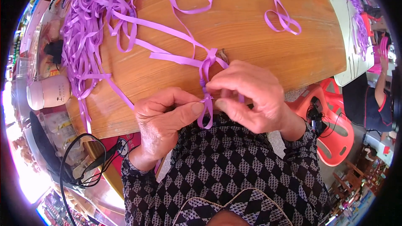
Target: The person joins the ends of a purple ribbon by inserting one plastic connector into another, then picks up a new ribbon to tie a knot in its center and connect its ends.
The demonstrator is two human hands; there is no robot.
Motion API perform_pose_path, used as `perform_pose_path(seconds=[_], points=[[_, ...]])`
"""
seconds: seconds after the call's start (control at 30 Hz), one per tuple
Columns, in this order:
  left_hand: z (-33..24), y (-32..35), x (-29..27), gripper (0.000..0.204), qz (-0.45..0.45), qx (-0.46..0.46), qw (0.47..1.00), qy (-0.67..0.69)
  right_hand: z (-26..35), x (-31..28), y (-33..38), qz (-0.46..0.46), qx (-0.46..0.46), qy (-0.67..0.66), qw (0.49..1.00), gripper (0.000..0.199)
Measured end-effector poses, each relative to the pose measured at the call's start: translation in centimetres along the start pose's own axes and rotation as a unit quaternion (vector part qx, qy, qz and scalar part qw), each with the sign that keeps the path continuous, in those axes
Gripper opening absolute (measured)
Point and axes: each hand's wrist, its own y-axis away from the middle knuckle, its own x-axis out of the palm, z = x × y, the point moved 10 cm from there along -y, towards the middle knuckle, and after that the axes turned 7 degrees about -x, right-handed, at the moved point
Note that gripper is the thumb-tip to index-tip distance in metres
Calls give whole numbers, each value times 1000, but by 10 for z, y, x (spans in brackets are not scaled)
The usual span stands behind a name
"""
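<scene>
A purple ribbon [205, 68] with a looped, knotted section hangs over the table's near edge. My left hand [163, 121] pinches its lower loop between thumb and forefinger, close to a small knot. On the other side, my right hand [251, 96] is curled with thumb and forefinger bent at the knotted part. A bit of ribbon shows inside its curl; its other fingertips are hidden. Two ribbon lengths run from the knot up to a large tangled heap of purple ribbons [86, 29] at the far left.
The wooden table [251, 54] carries another loose purple ribbon [282, 19] at the far right. A pale cup [49, 93] stands at the left beside black cables [86, 180]. Red plastic stools [331, 138] are at the right. Beyond them sits another person [372, 100] near a white table [356, 62].
</scene>
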Motion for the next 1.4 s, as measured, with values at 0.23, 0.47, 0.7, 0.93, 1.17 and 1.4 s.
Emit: perform_pose_path(seconds=[0.23,0.47,0.7,0.93,1.17,1.4], points=[[-2,2,8,4,22,13,999,-27,20,14,-1,-33,-119,98,987,24],[-9,4,10,4,32,53,994,-91,28,20,3,-21,-165,207,964,24],[-19,8,20,6,78,73,988,-114,39,11,0,-31,-209,232,950,21],[-18,1,-11,15,98,-34,994,-43,3,-88,-6,-140,61,221,963,12],[-13,-13,-53,23,11,-16,1000,-12,-41,-141,16,-236,146,204,939,14],[-16,-18,-41,22,-1,-40,999,-29,6,-69,-24,-39,-74,409,909,28]])
